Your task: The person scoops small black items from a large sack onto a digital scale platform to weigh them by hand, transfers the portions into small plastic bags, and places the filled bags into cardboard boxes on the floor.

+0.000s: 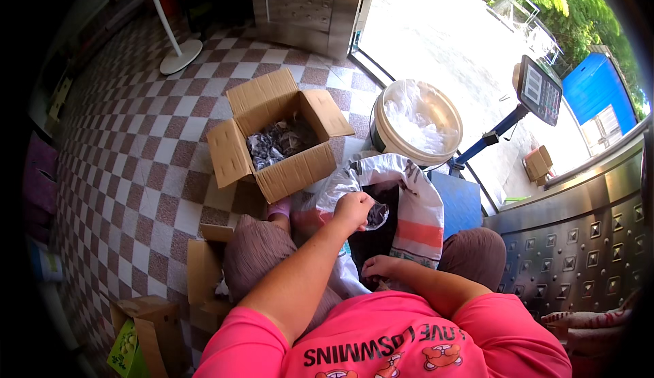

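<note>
An open white woven sack (420,212) with an orange-red band stands between my knees, its rim rolled outward. Dark loose contents (380,245) fill its shaded inside; what they are cannot be made out. Over the sack's mouth, my left hand (353,210) grips a small clear plastic bag (377,216) holding dark pieces. My right hand (380,267) is lower, at the near side of the opening, with its fingers curled down toward the dark contents. Whether those fingers pinch anything is hidden.
Ahead to the left, an open cardboard box (294,173) contains several filled clear bags (271,145). A bucket (380,117) of clear plastic bags (416,122) stands beyond the sack, beside a platform scale (457,199). More cartons (158,322) sit at my left; a metal door (567,255) is at right.
</note>
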Motion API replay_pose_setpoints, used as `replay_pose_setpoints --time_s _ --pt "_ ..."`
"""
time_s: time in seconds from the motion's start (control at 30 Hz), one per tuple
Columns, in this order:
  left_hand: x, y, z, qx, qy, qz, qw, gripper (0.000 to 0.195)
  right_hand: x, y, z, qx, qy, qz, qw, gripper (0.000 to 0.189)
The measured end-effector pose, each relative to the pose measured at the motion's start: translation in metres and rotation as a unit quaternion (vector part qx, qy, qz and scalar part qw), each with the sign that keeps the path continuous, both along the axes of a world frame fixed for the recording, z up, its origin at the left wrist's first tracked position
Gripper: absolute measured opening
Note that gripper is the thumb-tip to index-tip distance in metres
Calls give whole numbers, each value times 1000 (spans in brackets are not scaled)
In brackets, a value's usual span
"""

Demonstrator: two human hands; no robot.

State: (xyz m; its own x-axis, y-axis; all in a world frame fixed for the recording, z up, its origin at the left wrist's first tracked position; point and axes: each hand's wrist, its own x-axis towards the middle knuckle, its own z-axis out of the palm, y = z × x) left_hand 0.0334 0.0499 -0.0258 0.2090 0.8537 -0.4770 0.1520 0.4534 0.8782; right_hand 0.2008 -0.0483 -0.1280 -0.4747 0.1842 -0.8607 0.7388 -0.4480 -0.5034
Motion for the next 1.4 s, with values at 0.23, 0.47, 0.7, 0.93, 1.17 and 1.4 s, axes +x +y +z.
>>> replay_pose_setpoints --time_s 0.23,0.47,0.7,0.93,1.17,1.4 --pt "-1 2 -3 -2 16 -8 1000 20 9 33 76 -160 213 -356 896 11" --pt "2 0 -3 -11 32 -28 999 21 -5 57 121 -101 261 -557 782 21" --pt "1 -2 -4 -10 17 -46 999 22 -13 69 119 -91 318 -537 776 19" --pt "0 -2 3 -9 21 -29 999 21 -14 67 141 -18 263 -569 779 17" --pt "-2 1 1 -20 8 1 1000 20 18 56 61 75 62 -447 889 16" --pt "-3 2 4 -42 -21 16 999 20 -8 -11 -28 336 -87 226 910 45"
